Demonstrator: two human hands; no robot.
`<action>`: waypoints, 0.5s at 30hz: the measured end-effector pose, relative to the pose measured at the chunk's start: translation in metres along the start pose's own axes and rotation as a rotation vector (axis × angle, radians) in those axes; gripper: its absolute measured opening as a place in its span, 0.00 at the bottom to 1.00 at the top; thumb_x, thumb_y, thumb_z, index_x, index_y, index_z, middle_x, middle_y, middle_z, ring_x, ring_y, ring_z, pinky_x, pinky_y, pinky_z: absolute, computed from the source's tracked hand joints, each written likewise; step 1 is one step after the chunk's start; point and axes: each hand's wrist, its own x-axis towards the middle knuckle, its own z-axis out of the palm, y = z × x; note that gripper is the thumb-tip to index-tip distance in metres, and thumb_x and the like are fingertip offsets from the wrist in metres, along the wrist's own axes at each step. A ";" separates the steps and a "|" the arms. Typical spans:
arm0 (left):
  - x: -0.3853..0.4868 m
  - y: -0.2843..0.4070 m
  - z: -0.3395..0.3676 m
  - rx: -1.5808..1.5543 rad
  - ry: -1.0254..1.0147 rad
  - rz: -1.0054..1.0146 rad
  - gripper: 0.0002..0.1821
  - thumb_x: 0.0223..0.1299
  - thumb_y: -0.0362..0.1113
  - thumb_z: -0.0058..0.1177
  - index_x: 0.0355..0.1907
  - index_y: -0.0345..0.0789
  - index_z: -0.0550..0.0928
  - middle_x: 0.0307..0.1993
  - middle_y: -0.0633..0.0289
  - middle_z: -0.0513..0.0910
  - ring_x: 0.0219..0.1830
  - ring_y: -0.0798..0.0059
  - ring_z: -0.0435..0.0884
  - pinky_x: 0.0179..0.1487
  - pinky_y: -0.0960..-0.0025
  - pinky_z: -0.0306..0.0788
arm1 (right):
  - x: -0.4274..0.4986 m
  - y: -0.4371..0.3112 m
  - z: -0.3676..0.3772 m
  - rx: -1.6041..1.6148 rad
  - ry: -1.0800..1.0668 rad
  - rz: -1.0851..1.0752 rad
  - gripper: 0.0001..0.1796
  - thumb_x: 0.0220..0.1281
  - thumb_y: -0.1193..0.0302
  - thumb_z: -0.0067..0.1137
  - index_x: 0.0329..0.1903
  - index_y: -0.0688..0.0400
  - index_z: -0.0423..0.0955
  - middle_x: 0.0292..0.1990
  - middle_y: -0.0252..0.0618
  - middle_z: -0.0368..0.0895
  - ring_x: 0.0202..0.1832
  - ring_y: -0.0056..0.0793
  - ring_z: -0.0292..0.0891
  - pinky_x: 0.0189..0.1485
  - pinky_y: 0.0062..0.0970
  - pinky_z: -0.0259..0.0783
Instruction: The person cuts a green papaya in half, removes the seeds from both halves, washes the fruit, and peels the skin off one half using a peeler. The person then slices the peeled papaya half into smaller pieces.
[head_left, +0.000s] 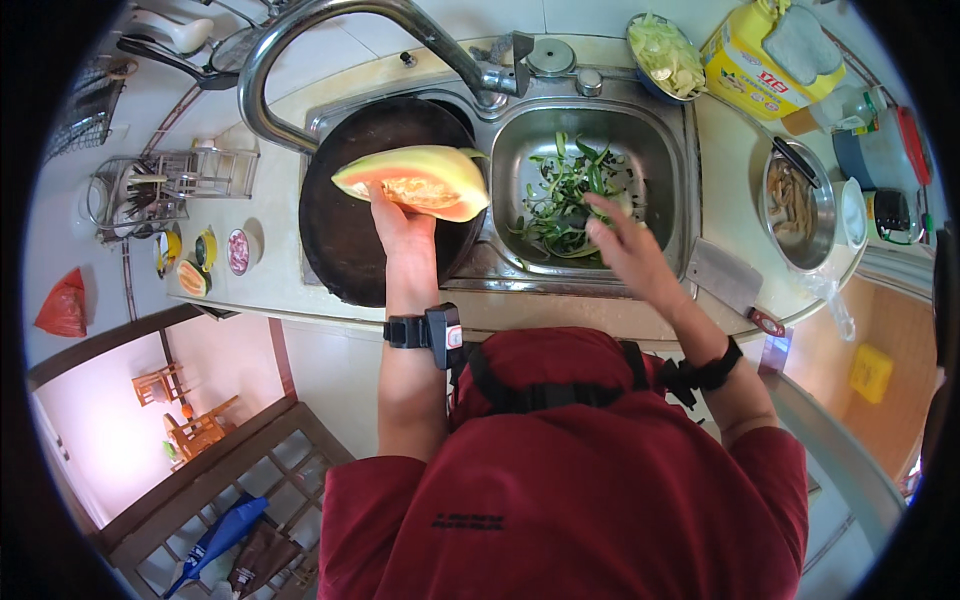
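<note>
My left hand holds a large cut piece of papaya, its pale green outside upward and its hollow orange flesh facing me. Beneath it, a dark round board or lid covers the left sink basin. My right hand is over the front right part of the steel right basin, fingers apart and slightly blurred, with nothing seen in its grasp. Green peel strips and dark seeds lie on that basin's floor, partly hidden behind the fingers.
A curved steel faucet arches over the left basin. Right of the sink lie a cleaver and a metal bowl with brownish strips. Behind are a bowl of pale slices and a yellow jug. Small bowls stand left.
</note>
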 end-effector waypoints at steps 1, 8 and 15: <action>-0.007 0.004 0.003 -0.003 -0.060 0.038 0.27 0.81 0.54 0.41 0.71 0.38 0.70 0.67 0.57 0.75 0.68 0.57 0.75 0.73 0.48 0.68 | 0.005 0.002 -0.002 0.151 -0.039 0.138 0.20 0.78 0.56 0.55 0.60 0.56 0.73 0.22 0.34 0.74 0.19 0.28 0.68 0.25 0.34 0.66; -0.087 -0.024 0.031 0.331 -0.237 0.551 0.23 0.74 0.31 0.53 0.68 0.33 0.69 0.63 0.56 0.75 0.64 0.66 0.76 0.71 0.59 0.68 | 0.026 -0.035 0.027 1.272 -0.309 0.374 0.15 0.82 0.54 0.48 0.48 0.52 0.70 0.45 0.48 0.85 0.20 0.19 0.67 0.19 0.16 0.59; -0.129 0.004 0.024 1.120 -0.946 1.318 0.28 0.52 0.34 0.66 0.59 0.44 0.78 0.64 0.53 0.73 0.69 0.46 0.70 0.76 0.32 0.52 | 0.036 -0.069 0.053 1.405 -0.138 0.431 0.08 0.74 0.62 0.60 0.49 0.46 0.74 0.41 0.27 0.80 0.35 0.16 0.76 0.22 0.16 0.62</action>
